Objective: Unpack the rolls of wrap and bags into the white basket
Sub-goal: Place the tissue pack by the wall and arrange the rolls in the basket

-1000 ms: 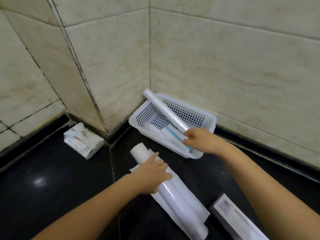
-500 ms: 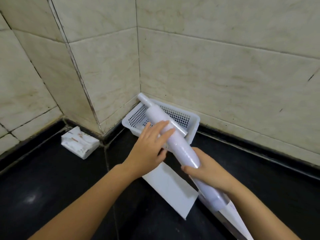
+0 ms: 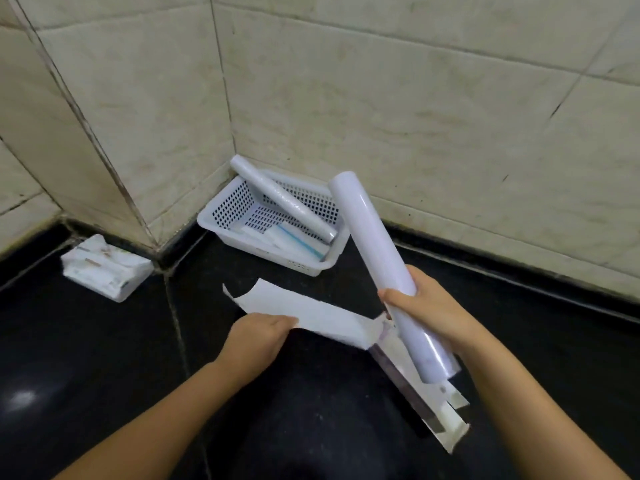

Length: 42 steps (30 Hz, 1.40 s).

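Observation:
My right hand (image 3: 429,306) grips a thick white roll of wrap (image 3: 372,244) near its middle, holding it tilted with its top end over the basket's right corner. My left hand (image 3: 258,336) holds the edge of a flat, opened white carton flap (image 3: 308,311) that lies on the black floor. The white perforated basket (image 3: 228,216) sits in the tiled corner. Inside it a thinner roll (image 3: 280,199) leans on the back rim, above a flat packet with a blue stripe (image 3: 294,239).
An opened empty carton (image 3: 420,401) lies on the black floor under my right forearm. A white soft pack (image 3: 105,268) rests on the floor at the left against the tiled wall. Beige tiled walls close the corner behind the basket.
The thick roll came off the floor, passed from my left hand to my right, and now stands tilted beside the basket. My left hand moved down onto the carton flap.

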### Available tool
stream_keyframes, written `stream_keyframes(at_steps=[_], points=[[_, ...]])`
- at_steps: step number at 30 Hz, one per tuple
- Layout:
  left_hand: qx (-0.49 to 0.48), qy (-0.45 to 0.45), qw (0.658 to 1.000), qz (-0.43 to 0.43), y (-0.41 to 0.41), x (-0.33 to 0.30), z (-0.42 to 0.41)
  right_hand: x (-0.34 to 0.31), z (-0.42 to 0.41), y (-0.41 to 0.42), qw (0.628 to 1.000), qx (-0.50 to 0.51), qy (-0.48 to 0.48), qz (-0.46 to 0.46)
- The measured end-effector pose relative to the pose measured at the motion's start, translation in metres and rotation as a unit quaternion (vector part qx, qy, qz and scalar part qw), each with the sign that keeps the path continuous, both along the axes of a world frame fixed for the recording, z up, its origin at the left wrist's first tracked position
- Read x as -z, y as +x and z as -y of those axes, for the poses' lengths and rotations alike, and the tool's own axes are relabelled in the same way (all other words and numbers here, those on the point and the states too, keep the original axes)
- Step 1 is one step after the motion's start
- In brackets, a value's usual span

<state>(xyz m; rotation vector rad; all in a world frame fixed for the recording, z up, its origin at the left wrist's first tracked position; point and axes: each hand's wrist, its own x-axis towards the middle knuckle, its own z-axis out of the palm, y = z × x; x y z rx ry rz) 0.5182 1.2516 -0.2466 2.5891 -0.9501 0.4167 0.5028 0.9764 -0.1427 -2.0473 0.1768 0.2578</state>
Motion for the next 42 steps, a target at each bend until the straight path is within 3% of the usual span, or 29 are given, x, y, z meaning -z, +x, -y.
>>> stream_keyframes(at_steps=[4, 7, 10, 11, 13, 16, 18, 21, 24, 26, 28, 30, 33, 36, 39, 42], points=[[0.012, -0.106, 0.991, 0.078, -0.003, -0.029, 0.047, -0.016, 0.039, -0.012, 0.998, 0.029, -0.046, 0.044], [0.05, -0.135, 0.982, 0.12, 0.003, -0.045, 0.108, -0.031, 0.075, -0.026, 0.989, 0.078, -0.097, 0.084], [0.106, -0.133, 0.98, 0.107, 0.014, -0.048, 0.174, -0.045, 0.113, -0.043, 0.963, 0.15, -0.197, 0.105], [0.132, -0.094, 0.983, 0.083, 0.016, -0.047, 0.197, -0.048, 0.125, -0.049, 0.95, 0.165, -0.244, 0.102], [0.173, 0.081, 0.982, 0.012, 0.018, -0.042, 0.237, -0.05, 0.143, -0.059, 0.931, 0.176, -0.309, 0.081], [0.187, 0.303, 0.919, -0.171, 0.015, -0.02, 0.272, -0.041, 0.154, -0.065, 0.937, 0.161, -0.306, 0.048], [0.188, 0.355, 0.888, -0.223, 0.014, -0.009, 0.27, -0.03, 0.152, -0.06, 0.946, 0.141, -0.29, 0.034], [0.209, 0.298, 0.89, -0.276, 0.021, -0.008, 0.241, -0.014, 0.133, -0.037, 0.964, 0.107, -0.243, 0.029], [0.199, 0.172, 0.932, -0.249, 0.04, -0.023, 0.193, -0.003, 0.101, 0.006, 0.974, 0.072, -0.207, 0.052], [0.174, 0.089, 0.96, -0.202, 0.056, -0.034, 0.15, -0.001, 0.071, 0.042, 0.977, 0.044, -0.192, 0.078], [0.116, 0.03, 0.989, -0.089, 0.076, -0.038, 0.103, 0.0, 0.036, 0.08, 0.979, 0.014, -0.174, 0.104], [0.011, 0.03, 0.999, -0.019, 0.097, -0.039, 0.06, 0.0, -0.004, 0.123, 0.977, -0.027, -0.162, 0.134], [-0.105, 0.072, 0.991, -0.044, 0.126, -0.032, 0.009, 0.007, -0.07, 0.191, 0.968, -0.108, -0.169, 0.148], [-0.104, 0.117, 0.987, -0.038, 0.142, -0.014, -0.021, 0.032, -0.123, 0.242, 0.95, -0.149, -0.239, 0.135], [-0.075, 0.099, 0.992, -0.021, 0.151, 0.002, -0.031, 0.069, -0.146, 0.265, 0.92, -0.137, -0.345, 0.125], [-0.066, 0.073, 0.995, 0.0, 0.157, 0.014, -0.034, 0.097, -0.15, 0.268, 0.923, -0.092, -0.357, 0.112]])
